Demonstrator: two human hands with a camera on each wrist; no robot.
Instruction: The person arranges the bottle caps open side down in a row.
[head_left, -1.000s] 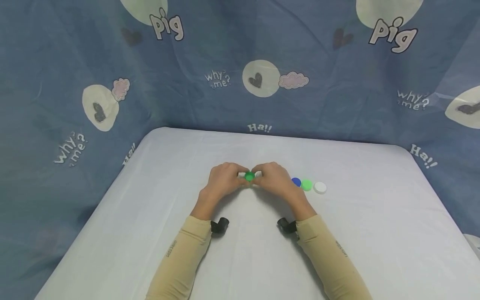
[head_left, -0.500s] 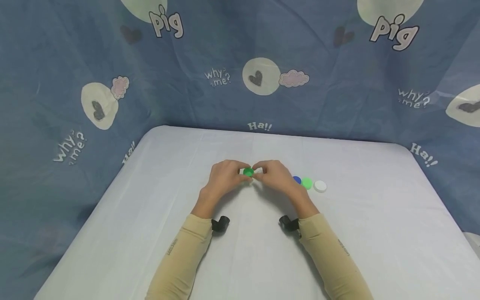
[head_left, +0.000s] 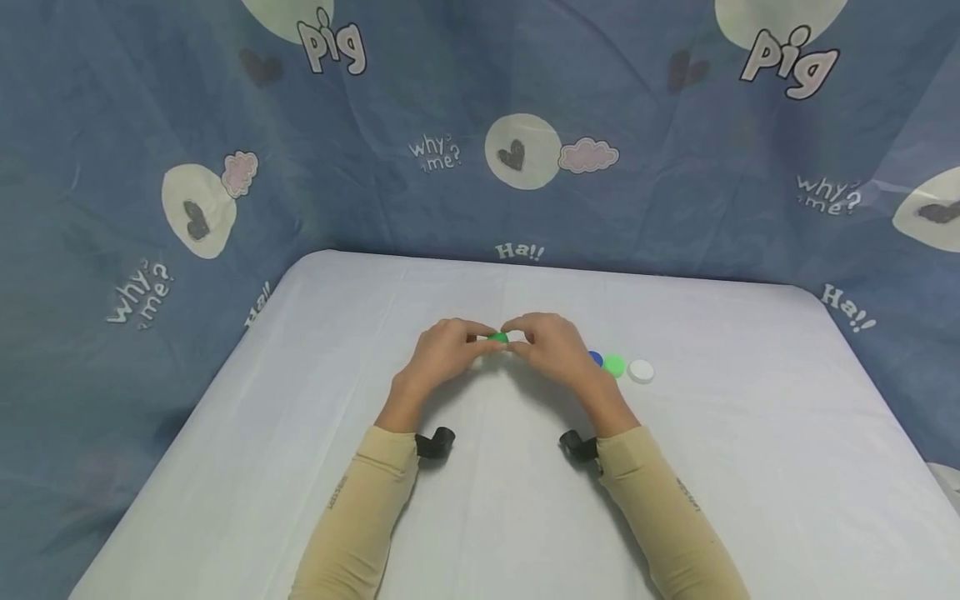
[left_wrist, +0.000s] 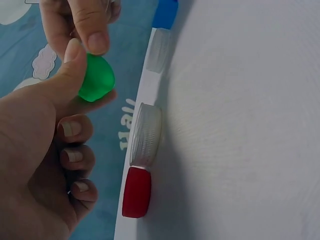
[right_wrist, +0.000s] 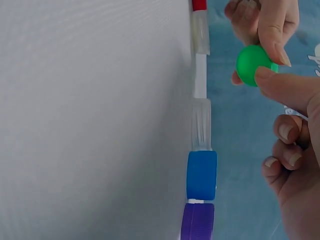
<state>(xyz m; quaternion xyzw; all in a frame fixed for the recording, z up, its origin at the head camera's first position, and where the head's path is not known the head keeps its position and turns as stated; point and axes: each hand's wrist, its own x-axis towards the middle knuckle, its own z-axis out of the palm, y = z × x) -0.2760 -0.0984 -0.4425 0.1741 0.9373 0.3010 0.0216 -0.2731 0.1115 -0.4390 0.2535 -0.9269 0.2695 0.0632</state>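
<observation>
A small green bottle cap (head_left: 498, 337) is held up over the table between both hands. My left hand (head_left: 444, 353) pinches it between thumb and fingers, the thumb lying along its near side. From the other side my right hand (head_left: 553, 350) has thumb and forefinger at its right edge. In the left wrist view the cap (left_wrist: 98, 80) shows a smooth rounded face, with the right thumb on its upper edge. The right wrist view has the right thumb overlapping the cap (right_wrist: 249, 65); the fingertips behind it are hidden.
Right of the hands, a blue cap (head_left: 596, 358), a light green cap (head_left: 613, 367) and a white cap (head_left: 641, 372) lie in a row. The left wrist view adds a red cap (left_wrist: 136, 192) and a clear cap (left_wrist: 146, 135); the right wrist view, a purple cap (right_wrist: 198, 221).
Both hands have shifted slightly away from the body with the green cap. It has tilted, so its hollow inside no longer shows in the head view, and the left thumb covers more of it.
</observation>
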